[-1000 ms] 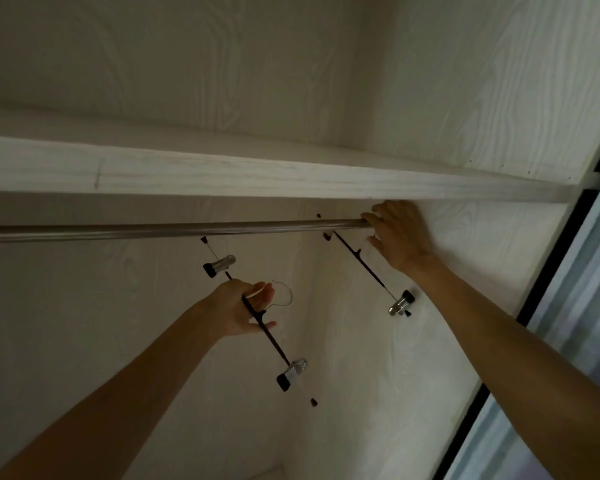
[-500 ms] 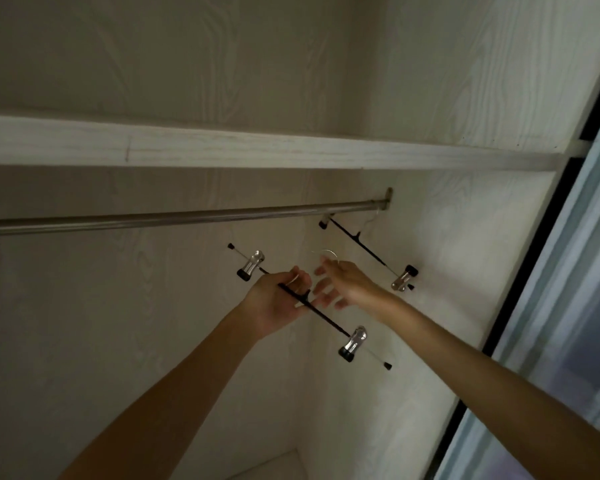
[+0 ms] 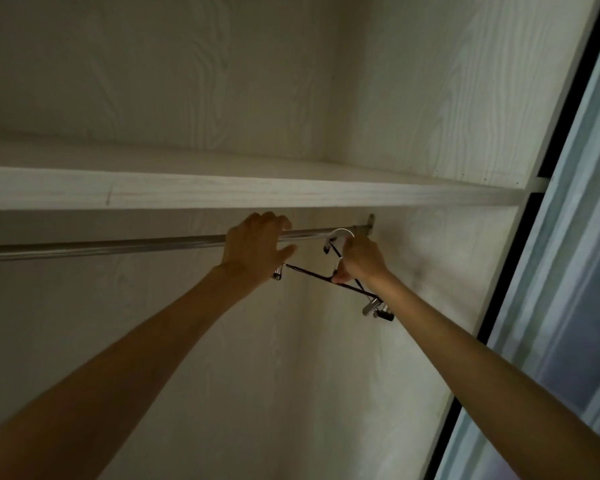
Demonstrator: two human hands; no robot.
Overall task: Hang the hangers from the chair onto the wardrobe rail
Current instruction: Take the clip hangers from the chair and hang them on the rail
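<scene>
A metal wardrobe rail (image 3: pixel 118 244) runs under a white shelf. My left hand (image 3: pixel 255 247) is curled over the rail near its right end. One black clip hanger hangs by its silver hook (image 3: pixel 340 231) close to the rail's wall bracket (image 3: pixel 369 225); my right hand hides most of its bar. My right hand (image 3: pixel 362 263) grips a second black clip hanger (image 3: pixel 309 273) at its neck, just below the rail. That hanger's bar slants from a clip near my left wrist down to metal clips (image 3: pixel 373 308) at the right. No chair is in view.
The white wood-grain shelf (image 3: pixel 222 194) sits closely above the rail. The wardrobe's side wall (image 3: pixel 430 271) is just right of my right hand. A sliding door frame (image 3: pixel 568 271) stands at the far right. The back panel lies behind the rail.
The second hanger passed from my left hand to my right and rose to just under the rail. My left hand moved up onto the rail. The view tilted upward.
</scene>
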